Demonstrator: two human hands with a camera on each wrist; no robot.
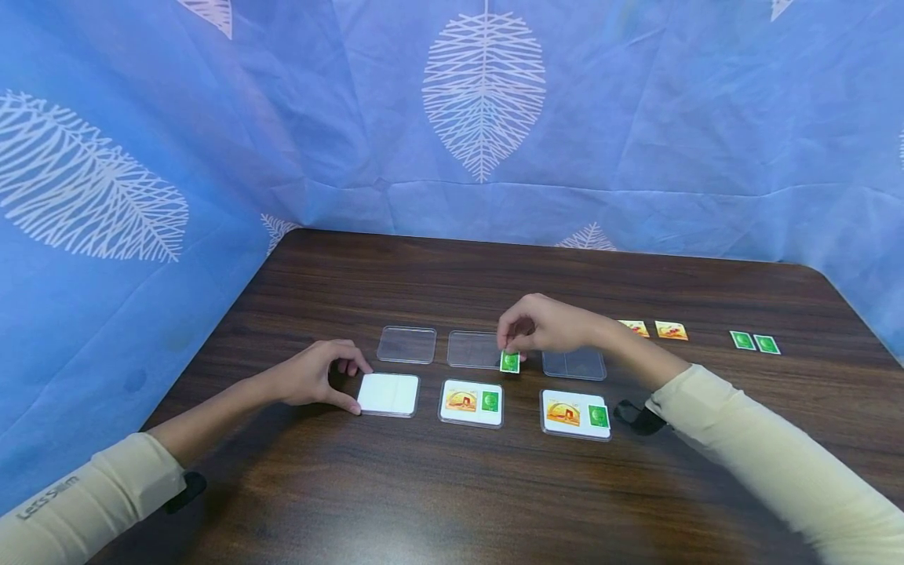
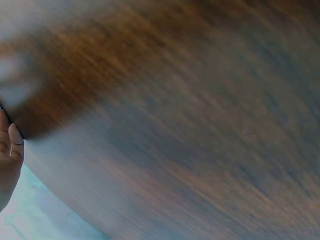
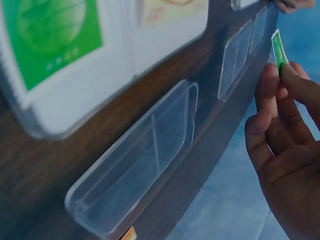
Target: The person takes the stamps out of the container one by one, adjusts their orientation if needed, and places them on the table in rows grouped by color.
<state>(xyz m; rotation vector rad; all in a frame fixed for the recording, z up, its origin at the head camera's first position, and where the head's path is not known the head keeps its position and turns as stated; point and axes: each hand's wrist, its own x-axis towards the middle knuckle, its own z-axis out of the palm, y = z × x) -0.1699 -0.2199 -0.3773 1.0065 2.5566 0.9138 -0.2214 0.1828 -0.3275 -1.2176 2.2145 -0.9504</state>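
My right hand [image 1: 544, 323] pinches a small green stamp [image 1: 510, 362] with a white border between thumb and fingertips, above the back row of cases. The right wrist view shows that stamp [image 3: 279, 50] held upright by thumb and forefinger. My left hand [image 1: 326, 377] holds the left edge of a clear case with a plain white insert [image 1: 388, 394], thumb at its near corner and forefinger at its far one. To its right lie two similar cases, a middle case [image 1: 471, 417] and a right case [image 1: 575, 431], each bearing an orange stamp and a green stamp.
Behind lie three clear lids: left [image 1: 406, 345], middle [image 1: 472, 350], right [image 1: 575, 366]. Farther right are two orange stamps [image 1: 671, 330], one partly behind my right forearm, and two green stamps [image 1: 766, 344]. Blue leaf-patterned cloth [image 1: 579, 118] hangs beyond the wooden table [image 1: 424, 502].
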